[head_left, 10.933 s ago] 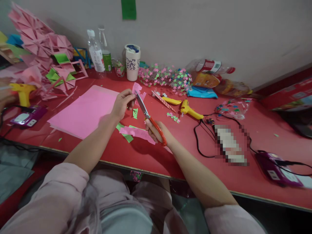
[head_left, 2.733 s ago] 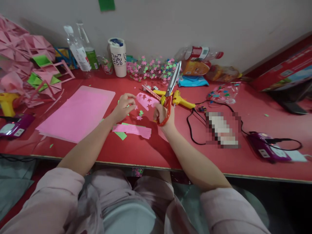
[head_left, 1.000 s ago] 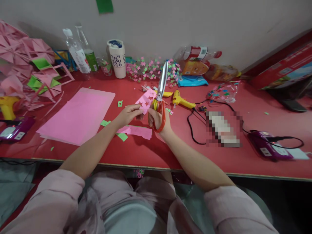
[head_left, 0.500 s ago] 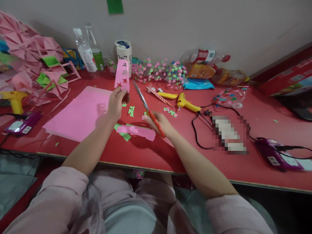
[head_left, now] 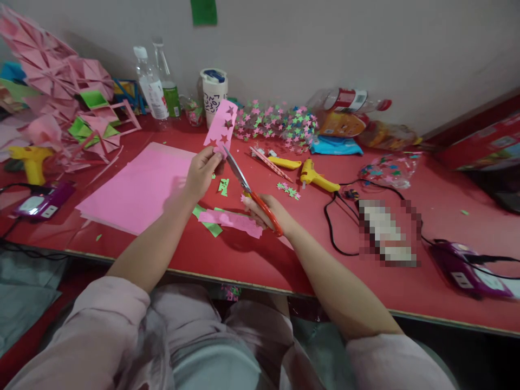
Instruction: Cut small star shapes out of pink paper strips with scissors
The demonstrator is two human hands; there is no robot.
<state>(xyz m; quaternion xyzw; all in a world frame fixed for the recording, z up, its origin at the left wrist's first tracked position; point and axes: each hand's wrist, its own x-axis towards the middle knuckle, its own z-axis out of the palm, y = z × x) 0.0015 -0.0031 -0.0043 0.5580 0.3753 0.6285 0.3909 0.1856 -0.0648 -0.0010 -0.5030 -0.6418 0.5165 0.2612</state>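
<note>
My left hand (head_left: 204, 170) pinches the lower end of a pink paper strip (head_left: 218, 124) with star-shaped holes punched through it. Closed around the red handles of a pair of scissors (head_left: 266, 211) is my right hand (head_left: 270, 214). The blades point up and left, their tips at the strip's lower right edge by my left fingers; I cannot tell whether they touch it. Beneath my hands lie pink paper strips (head_left: 231, 221) over a green paper piece (head_left: 210, 225), with a green punched scrap (head_left: 223, 187) a little farther back.
Pink sheets (head_left: 138, 189) lie left on the red table (head_left: 260, 265). Paper stars (head_left: 280, 122) in clear plastic, a tumbler (head_left: 213, 89) and bottles (head_left: 152, 92) line the wall. A yellow glue gun (head_left: 319, 176), a yellow cutter (head_left: 286, 162) and black cables are to the right.
The pink strip has tilted to the right, and the scissor tips have come up against its lower edge beside my left fingers. The whole view has shifted slightly.
</note>
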